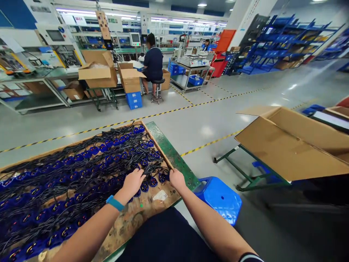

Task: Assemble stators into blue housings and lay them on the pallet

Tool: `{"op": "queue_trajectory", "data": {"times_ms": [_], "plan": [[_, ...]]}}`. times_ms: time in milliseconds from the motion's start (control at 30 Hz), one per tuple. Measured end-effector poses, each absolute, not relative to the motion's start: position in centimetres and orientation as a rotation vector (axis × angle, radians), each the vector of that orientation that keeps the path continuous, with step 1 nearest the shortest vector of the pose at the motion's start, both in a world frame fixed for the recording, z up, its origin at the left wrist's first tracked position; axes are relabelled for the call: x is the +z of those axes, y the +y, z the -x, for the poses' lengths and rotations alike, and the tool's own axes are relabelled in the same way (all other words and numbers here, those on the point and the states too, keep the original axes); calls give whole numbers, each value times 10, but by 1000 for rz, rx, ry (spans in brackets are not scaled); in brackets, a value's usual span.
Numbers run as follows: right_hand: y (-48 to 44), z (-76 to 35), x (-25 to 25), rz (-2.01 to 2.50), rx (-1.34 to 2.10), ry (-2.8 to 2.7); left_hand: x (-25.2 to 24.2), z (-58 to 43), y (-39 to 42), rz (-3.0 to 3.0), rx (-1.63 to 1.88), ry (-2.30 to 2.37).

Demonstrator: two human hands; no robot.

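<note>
A wooden board point(141, 211) on a green-edged table carries many small blue round parts with black wires point(81, 171), laid in rows. My left hand point(133, 182), with a teal wristband, rests palm down on the parts near the board's near right corner, fingers together and slightly curled. My right hand point(176, 179) is closed at the board's right edge, its fingers curled round a blue part and its wires point(162, 177). A white label point(160, 195) lies on the bare wood just below both hands.
A blue plastic stool point(218, 198) stands right of the table. A large open cardboard box point(294, 145) sits on a green trolley at right. Across the yellow-black floor tape, a person sits on a stool point(153, 67) at workbenches with cardboard boxes point(98, 71). Blue racks point(283, 40) stand far right.
</note>
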State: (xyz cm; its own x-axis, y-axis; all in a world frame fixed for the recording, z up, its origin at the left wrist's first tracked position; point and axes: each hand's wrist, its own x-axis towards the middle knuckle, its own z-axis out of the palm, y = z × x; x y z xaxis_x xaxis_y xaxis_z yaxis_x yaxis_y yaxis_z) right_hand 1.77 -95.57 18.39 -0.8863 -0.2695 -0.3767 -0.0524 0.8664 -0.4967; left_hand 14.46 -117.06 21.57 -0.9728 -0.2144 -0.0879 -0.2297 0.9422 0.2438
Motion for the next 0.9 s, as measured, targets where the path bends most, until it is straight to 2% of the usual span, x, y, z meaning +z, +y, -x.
{"op": "queue_trajectory", "data": {"times_ms": [300,467,900], "plan": [[-957,-9,173,146,-392,2717,199,-114,-1166,172,587,3007],[-958,-17,167,348,-387,2713,195,-112,-1176,194,573,2961],[-945,-27,154,839,-248,2712,205,-115,-1171,251,202,2941]]}}
